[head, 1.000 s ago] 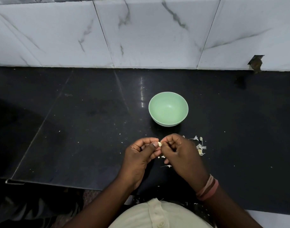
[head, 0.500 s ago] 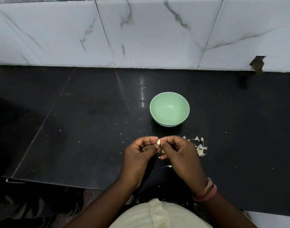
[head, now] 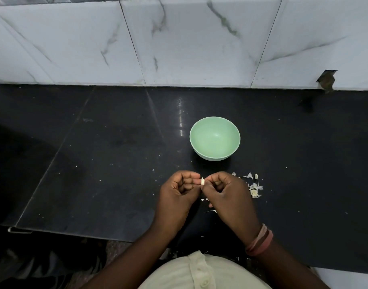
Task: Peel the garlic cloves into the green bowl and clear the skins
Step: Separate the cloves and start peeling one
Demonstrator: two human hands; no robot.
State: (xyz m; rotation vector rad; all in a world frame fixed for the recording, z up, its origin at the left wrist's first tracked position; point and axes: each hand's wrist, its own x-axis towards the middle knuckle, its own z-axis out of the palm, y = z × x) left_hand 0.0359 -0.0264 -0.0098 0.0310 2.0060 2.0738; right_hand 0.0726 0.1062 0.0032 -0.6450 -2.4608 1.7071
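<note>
Pinching one small garlic clove [head: 202,181] between them, the left hand [head: 177,197] and right hand [head: 228,197] meet fingertip to fingertip, its long axis roughly upright; the green bowl [head: 214,138] sits empty just beyond, slightly nearer the right hand.

Garlic clove [head: 202,181]: small and pale, pinched between the fingertips of both hands above the bench.
Left hand [head: 179,195]: fingers curled, holding the clove's left side.
Right hand [head: 227,195]: fingers curled, holding its right side; bands [head: 259,241] on the wrist.
Green bowl [head: 214,138]: upright on the black bench [head: 116,163], beyond the hands.
Skins [head: 254,189]: loose scraps just right of the right hand.
Wall [head: 179,38]: white marbled tiles behind.
</note>
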